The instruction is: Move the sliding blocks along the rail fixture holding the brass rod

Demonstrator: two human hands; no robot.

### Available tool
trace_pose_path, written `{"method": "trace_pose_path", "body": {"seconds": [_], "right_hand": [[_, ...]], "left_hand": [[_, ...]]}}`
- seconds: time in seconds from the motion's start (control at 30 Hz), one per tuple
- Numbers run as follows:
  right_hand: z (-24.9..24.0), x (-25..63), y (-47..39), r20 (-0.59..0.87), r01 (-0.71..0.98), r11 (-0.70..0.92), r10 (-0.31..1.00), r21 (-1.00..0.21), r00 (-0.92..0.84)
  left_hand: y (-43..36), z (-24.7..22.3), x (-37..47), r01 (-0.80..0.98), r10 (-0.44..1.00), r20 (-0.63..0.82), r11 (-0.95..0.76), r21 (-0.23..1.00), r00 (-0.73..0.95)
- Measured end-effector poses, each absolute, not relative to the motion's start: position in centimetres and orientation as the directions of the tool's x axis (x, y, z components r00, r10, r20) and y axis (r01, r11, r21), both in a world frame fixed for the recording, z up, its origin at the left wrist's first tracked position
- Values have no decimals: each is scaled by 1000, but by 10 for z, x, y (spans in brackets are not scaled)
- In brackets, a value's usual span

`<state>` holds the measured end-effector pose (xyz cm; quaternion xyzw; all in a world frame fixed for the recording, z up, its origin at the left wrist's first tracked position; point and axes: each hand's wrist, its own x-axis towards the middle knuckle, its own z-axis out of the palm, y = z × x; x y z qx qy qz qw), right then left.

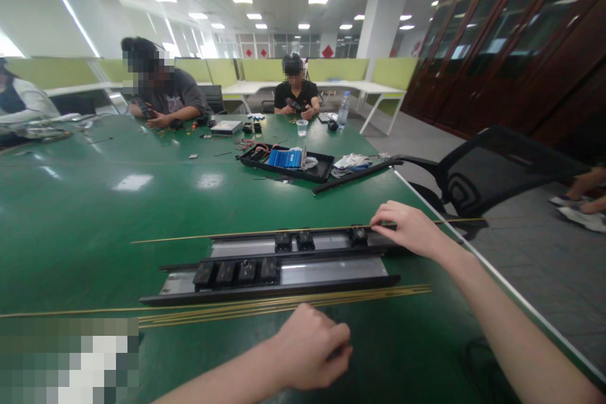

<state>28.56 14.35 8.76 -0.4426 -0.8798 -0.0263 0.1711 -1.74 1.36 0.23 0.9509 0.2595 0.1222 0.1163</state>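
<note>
While the right hand (406,227) reaches over the far right part of the work, its grip pinches a thin brass rod (189,238) between thumb and fingertips. This rod runs along the back edge of the far track (331,242), its left end jutting past the track over the green desk (189,202) and its right end beyond the hand, toward the chair (497,170).

The left hand (315,347) is just in front of the near track (331,269), its fingers curled toward the palm; whether that grip has anything in it I cannot tell. Just beyond its knuckles lies a bundle of rods (227,312), stretched along the front of the near track.

Both tracks are grey with black edges and lie side by side. The near one carries four black blocks (246,271) in a row toward its left end. The far one carries a pair of blocks (305,240) about midway and a single block (358,236) just left of the right fingertips.

Farther back sits a black tray (324,167) with a blue part (285,158) in it, a cloth (353,164) beside it and a black bar (350,177) in front. A cup (302,129) and a bottle (344,113) stand behind, near a co-worker (296,93).
</note>
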Motion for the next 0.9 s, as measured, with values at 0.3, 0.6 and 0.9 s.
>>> {"method": "trace_pose_path", "body": {"seconds": [0.3, 0.6, 0.9], "right_hand": [[89, 289, 143, 317, 788, 605, 774, -112, -548], [93, 295, 143, 297, 805, 577, 799, -137, -523], [96, 298, 142, 278, 818, 551, 822, -166, -497]], "left_hand": [[13, 3, -18, 459, 516, 171, -841, 286, 839], [13, 3, -17, 463, 524, 175, -836, 294, 834], [12, 5, -18, 461, 515, 172, -844, 275, 840]]}}
